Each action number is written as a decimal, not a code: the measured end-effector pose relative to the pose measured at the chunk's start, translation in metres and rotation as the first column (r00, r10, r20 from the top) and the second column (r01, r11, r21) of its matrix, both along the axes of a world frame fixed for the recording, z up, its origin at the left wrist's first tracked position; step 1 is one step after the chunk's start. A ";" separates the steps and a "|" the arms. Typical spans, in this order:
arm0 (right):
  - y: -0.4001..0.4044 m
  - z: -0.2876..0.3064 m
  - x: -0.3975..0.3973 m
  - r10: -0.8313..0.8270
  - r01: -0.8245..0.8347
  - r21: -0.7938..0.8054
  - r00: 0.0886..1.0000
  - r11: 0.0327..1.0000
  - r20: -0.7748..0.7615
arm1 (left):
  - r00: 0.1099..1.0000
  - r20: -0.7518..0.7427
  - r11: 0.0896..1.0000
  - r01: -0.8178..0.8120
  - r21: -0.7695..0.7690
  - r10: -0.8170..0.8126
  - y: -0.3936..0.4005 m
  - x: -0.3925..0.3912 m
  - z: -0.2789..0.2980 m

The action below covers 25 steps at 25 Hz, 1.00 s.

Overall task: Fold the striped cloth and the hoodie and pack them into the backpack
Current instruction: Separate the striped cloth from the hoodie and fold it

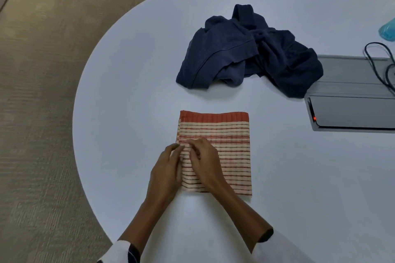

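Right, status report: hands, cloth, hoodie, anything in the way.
Left hand and right hand pinching left edge of folded striped cloth. Hoodie crumpled, unfolded, beyond it. Backpack not in view. Nothing in the way.

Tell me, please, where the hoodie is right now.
The hoodie lies crumpled on the white table, beyond the striped cloth, beside the grey panel.

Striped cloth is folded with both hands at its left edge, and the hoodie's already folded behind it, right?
Not quite. The head view shows the hoodie lying in a crumpled heap, not folded. The rest holds: the striped cloth is folded, with the left hand and right hand at its left edge.
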State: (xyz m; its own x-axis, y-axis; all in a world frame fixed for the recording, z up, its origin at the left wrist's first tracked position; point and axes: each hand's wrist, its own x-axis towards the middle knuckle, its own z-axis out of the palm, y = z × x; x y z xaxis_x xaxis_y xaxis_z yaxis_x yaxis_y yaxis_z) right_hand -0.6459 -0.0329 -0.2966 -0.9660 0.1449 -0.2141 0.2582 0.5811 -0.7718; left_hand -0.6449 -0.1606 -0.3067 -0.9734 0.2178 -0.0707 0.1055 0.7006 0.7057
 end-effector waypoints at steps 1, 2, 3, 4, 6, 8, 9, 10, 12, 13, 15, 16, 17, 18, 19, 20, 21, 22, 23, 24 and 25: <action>0.009 -0.006 0.004 0.024 -0.017 0.089 0.997 0.996 -0.069 | 0.992 -0.027 0.990 0.124 -0.072 -0.126 0.004 -0.003 -0.004; 0.021 -0.014 0.007 0.083 -0.056 0.228 0.990 0.972 -0.110 | 0.958 -0.064 0.947 0.264 -0.182 -0.279 0.006 -0.007 -0.012; 0.032 -0.025 0.009 0.158 -0.108 0.377 0.982 0.920 -0.104 | 0.908 -0.068 0.879 0.378 -0.292 -0.413 0.006 -0.011 -0.020; 0.043 -0.034 0.012 0.212 -0.162 0.481 0.976 0.862 -0.052 | 0.868 -0.028 0.812 0.451 -0.370 -0.495 0.005 -0.016 -0.026; 0.058 -0.046 0.017 0.232 -0.240 0.565 0.969 0.789 0.087 | 0.835 0.026 0.744 0.504 -0.438 -0.550 0.000 -0.021 -0.035; 0.069 -0.052 0.017 0.185 -0.221 0.590 0.975 0.777 0.122 | 0.830 0.056 0.726 0.517 -0.454 -0.556 -0.004 -0.020 -0.041; 0.074 -0.052 0.014 0.143 -0.187 0.599 0.982 0.779 0.120 | 0.831 0.068 0.723 0.518 -0.458 -0.552 -0.003 -0.019 -0.040; 0.081 -0.052 0.012 0.088 -0.142 0.614 0.989 0.776 0.118 | 0.836 0.081 0.722 0.514 -0.463 -0.543 -0.002 -0.018 -0.038; 0.100 -0.052 0.006 -0.040 -0.042 0.649 0.993 0.759 0.111 | 0.848 0.097 0.725 0.500 -0.473 -0.522 0.002 -0.015 -0.035; 0.109 -0.051 0.003 -0.086 -0.011 0.656 0.990 0.754 0.115 | 0.848 0.109 0.718 0.501 -0.483 -0.519 0.003 -0.014 -0.033; 0.124 -0.050 0.001 -0.105 -0.006 0.651 0.986 0.759 0.131 | 0.847 0.124 0.706 0.503 -0.499 -0.517 0.006 -0.013 -0.031; 0.128 -0.050 0.002 -0.098 -0.012 0.644 0.986 0.765 0.134 | 0.853 0.135 0.709 0.498 -0.499 -0.505 0.007 -0.011 -0.030; 0.131 -0.050 0.004 -0.094 -0.012 0.635 0.987 0.773 0.133 | 0.860 0.145 0.713 0.490 -0.502 -0.489 0.009 -0.008 -0.027; 0.132 -0.048 0.007 -0.096 -0.006 0.617 0.986 0.787 0.133 | 0.865 0.154 0.714 0.485 -0.505 -0.478 0.010 -0.007 -0.026; 0.133 -0.048 0.013 -0.102 0.004 0.593 0.986 0.805 0.131 | 0.868 0.171 0.714 0.484 -0.506 -0.467 0.012 -0.007 -0.026; 0.134 -0.048 0.021 -0.103 0.006 0.569 0.985 0.822 0.139 | 0.869 0.181 0.712 0.483 -0.509 -0.460 0.013 -0.006 -0.027; 0.135 -0.047 0.031 -0.095 -0.006 0.558 0.984 0.830 0.153 | 0.872 0.181 0.714 0.479 -0.511 -0.455 0.014 -0.006 -0.026; 0.137 -0.045 0.043 -0.083 -0.026 0.557 0.982 0.830 0.169 | 0.879 0.156 0.730 0.464 -0.502 -0.451 0.016 -0.006 -0.025; 0.138 -0.042 0.054 -0.071 -0.043 0.558 0.981 0.829 0.182 | 0.891 0.153 0.765 0.447 -0.463 -0.427 0.017 -0.006 -0.024; 0.138 -0.037 0.062 -0.073 -0.050 0.552 0.977 0.832 0.199 | 0.911 0.181 0.821 0.412 -0.396 -0.370 0.018 -0.005 -0.019; 0.138 -0.030 0.068 -0.088 -0.046 0.535 0.971 0.844 0.223 | 0.938 0.191 0.883 0.339 -0.324 -0.290 0.018 -0.004 -0.015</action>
State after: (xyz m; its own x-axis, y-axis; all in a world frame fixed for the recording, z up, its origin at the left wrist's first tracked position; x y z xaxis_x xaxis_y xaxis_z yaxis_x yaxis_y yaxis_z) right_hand -0.5782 0.1047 -0.3267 -0.8941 0.3209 -0.3124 0.4054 0.8762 -0.2604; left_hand -0.6487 -0.1425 -0.3217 -0.8336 0.4489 -0.3219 0.2843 0.8483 0.4466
